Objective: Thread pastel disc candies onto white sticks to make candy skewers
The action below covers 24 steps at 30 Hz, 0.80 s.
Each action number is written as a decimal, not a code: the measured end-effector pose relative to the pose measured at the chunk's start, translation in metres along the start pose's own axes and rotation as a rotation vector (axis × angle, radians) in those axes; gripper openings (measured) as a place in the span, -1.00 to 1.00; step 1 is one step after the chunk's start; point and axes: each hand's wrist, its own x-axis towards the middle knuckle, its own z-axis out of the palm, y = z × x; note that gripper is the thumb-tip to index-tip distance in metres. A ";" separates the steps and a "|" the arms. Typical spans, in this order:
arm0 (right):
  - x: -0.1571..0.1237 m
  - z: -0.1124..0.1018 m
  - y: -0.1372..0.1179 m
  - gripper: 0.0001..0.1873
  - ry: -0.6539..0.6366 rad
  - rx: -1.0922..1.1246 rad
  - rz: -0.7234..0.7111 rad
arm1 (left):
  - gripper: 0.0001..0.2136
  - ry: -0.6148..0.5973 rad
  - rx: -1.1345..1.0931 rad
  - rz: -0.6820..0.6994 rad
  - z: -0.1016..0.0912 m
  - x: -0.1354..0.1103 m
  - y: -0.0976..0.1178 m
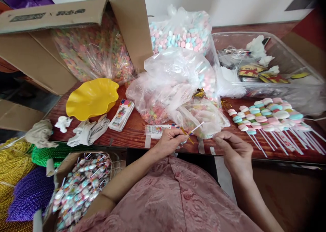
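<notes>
My left hand is closed in a pinch on a lollipop, its white stick pointing up and to the right. A gold twist tie crosses the stick at my fingertips, and the candy end is mostly hidden under the hand. To the right, my right hand is raised near the table edge, thumb and forefinger pressed together. Whatever is between them, if anything, is too small to make out. Nearest to it are many candy lollipops laid in overlapping rows, sticks toward me.
Clear bags of pastel candies stand behind my hands. A yellow wavy bowl, a pack of printed wrappers and white gloves lie left. A clear plastic bin is back right. Below left, a box holds wrapped lollipops.
</notes>
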 end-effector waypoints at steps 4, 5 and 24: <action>-0.002 0.005 -0.001 -0.82 -0.338 -0.106 0.105 | -0.74 -0.057 -0.023 0.014 0.010 0.004 0.002; -0.002 0.010 0.000 -0.80 -0.366 -0.076 0.127 | -0.75 -0.065 -0.013 0.030 0.012 0.004 0.003; 0.029 0.021 -0.032 -0.86 -0.454 -0.731 -0.607 | -0.80 -0.179 0.450 0.301 0.017 0.004 0.002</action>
